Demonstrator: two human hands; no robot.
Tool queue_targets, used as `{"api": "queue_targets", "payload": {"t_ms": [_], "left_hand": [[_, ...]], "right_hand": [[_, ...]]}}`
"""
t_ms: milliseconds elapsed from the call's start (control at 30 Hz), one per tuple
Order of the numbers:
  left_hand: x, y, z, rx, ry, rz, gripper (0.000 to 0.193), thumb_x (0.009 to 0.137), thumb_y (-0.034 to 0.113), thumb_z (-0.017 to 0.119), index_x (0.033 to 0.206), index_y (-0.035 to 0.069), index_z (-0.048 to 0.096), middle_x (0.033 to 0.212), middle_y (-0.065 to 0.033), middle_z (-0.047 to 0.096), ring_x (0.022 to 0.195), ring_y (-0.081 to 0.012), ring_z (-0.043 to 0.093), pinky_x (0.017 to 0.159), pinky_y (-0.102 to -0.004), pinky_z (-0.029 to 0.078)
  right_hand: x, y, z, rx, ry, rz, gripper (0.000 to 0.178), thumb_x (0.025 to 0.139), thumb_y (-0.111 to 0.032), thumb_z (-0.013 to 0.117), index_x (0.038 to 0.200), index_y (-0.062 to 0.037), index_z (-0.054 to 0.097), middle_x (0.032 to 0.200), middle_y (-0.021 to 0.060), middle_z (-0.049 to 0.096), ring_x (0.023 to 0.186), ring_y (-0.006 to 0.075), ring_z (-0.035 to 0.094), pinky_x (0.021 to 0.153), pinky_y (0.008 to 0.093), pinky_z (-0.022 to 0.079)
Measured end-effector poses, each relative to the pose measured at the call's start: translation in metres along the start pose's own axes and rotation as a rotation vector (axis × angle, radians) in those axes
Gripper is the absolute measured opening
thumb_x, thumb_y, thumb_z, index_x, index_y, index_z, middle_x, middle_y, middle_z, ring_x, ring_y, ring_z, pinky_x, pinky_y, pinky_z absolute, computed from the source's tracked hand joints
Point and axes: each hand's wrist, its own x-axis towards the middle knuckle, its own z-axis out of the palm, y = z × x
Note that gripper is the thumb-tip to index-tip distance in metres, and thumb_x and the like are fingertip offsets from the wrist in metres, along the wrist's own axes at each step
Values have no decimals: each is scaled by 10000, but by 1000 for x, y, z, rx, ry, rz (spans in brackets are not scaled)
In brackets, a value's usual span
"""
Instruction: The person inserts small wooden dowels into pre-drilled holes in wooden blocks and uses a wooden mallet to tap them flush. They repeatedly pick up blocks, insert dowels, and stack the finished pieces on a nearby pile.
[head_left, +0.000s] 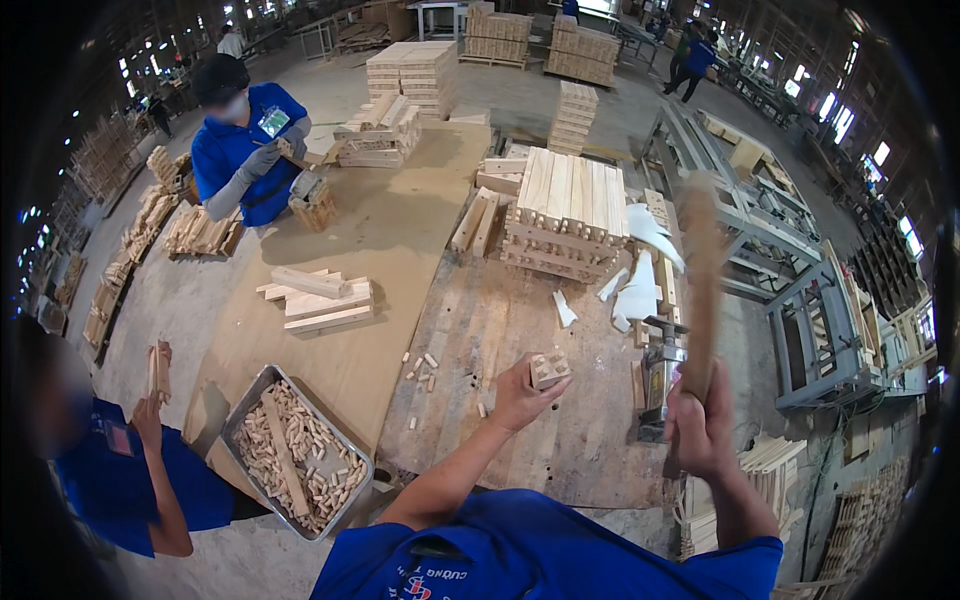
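My left hand point(516, 398) grips a light wooden block point(548, 369) upright over the worktable. Its upper end has several small knobs that look like dowel ends. Raised at the right, my right hand point(703, 432) is closed around a long wooden stick point(703, 270), blurred by motion. Loose wooden dowels point(427, 378) lie on the table left of my left hand. Beyond my hands stands a stack of wooden pieces point(570, 190), with dowels sticking out of the ends of several.
A metal tray point(240, 408) of dowels sits at lower left. White torn sheets point(637, 297) and a clear container point(660, 375) lie at right. More wooden pieces point(318, 290) rest on the brown board. Two co-workers in blue point(250, 150) handle wood at left. A metal frame point(715, 205) stands at right.
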Motion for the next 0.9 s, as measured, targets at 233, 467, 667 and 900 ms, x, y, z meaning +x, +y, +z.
{"api": "queue_targets", "payload": {"t_ms": [233, 467, 667, 900], "left_hand": [[6, -2, 3, 90, 66, 232, 430, 837, 294, 921, 1129, 73, 698, 990, -117, 801, 896, -249, 799, 762, -359, 619], [0, 0, 14, -51, 10, 184, 423, 842, 287, 917, 1142, 85, 698, 996, -122, 800, 894, -270, 799, 752, -367, 621], [-2, -1, 12, 10, 17, 141, 445, 837, 291, 923, 1161, 85, 698, 1007, -130, 798, 903, -261, 801, 761, -362, 625], [4, -5, 9, 16, 16, 181, 450, 839, 306, 921, 1149, 76, 690, 1015, -128, 797, 902, -258, 801, 768, -367, 628]], "right_hand": [[9, 27, -11, -690, -437, 132, 465, 972, -296, 719, 1200, 55, 517, 843, 263, 649, 665, 485, 636, 662, 540, 520], [1, 69, 4, -493, -322, -11, 387, 960, -225, 736, 1154, 49, 544, 763, 214, 629, 622, 364, 622, 625, 470, 509], [-4, 36, 5, -304, -136, -22, 439, 982, -383, 685, 1097, 16, 541, 767, 261, 665, 715, 498, 667, 694, 555, 516], [-2, 42, -3, -497, -303, 103, 467, 976, -403, 682, 1080, 31, 546, 792, 304, 667, 749, 523, 677, 720, 565, 525]]}}
